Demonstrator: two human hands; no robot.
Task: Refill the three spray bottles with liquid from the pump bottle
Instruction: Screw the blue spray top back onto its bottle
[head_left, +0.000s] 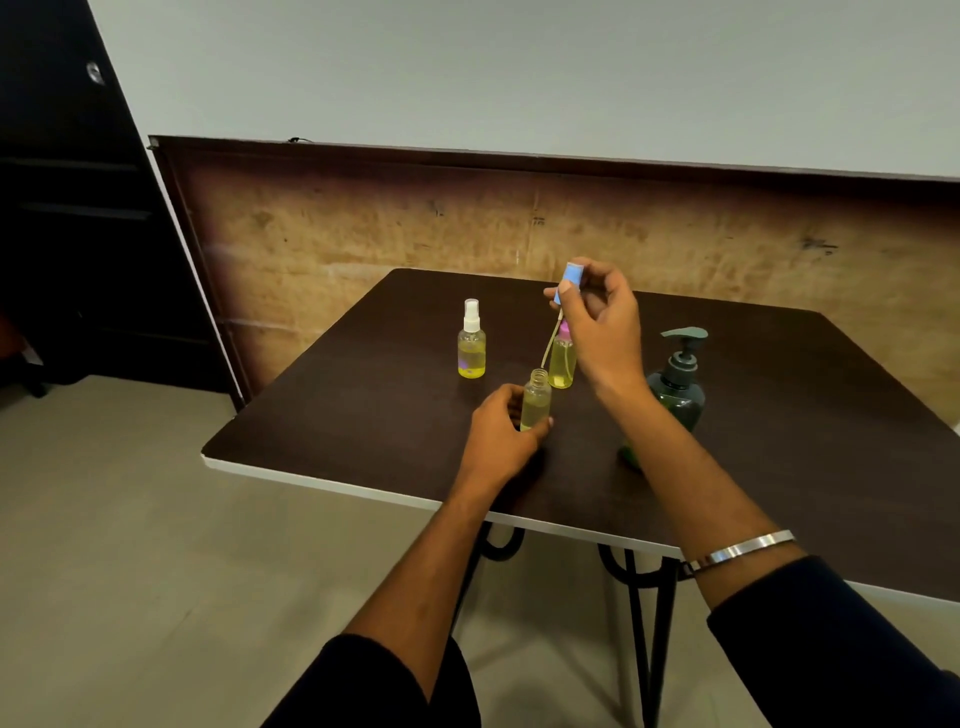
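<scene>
My left hand (498, 431) grips an uncapped clear spray bottle (536, 400) of yellow liquid standing on the dark table (363, 415). My right hand (597, 322) pinches its blue spray top (569, 280), lifted above the bottle, with the dip tube (550, 343) hanging toward the open neck. Behind stands a pink-topped spray bottle (562, 364), partly hidden by my right hand. A white-topped spray bottle (471, 343) stands to the left. The dark green pump bottle (678, 384) stands at the right, behind my right forearm.
The table's white front edge (337, 486) runs diagonally near me, with black metal legs beneath. A wooden board (363, 234) leans against the wall behind the table. A dark cabinet (62, 208) stands at the far left.
</scene>
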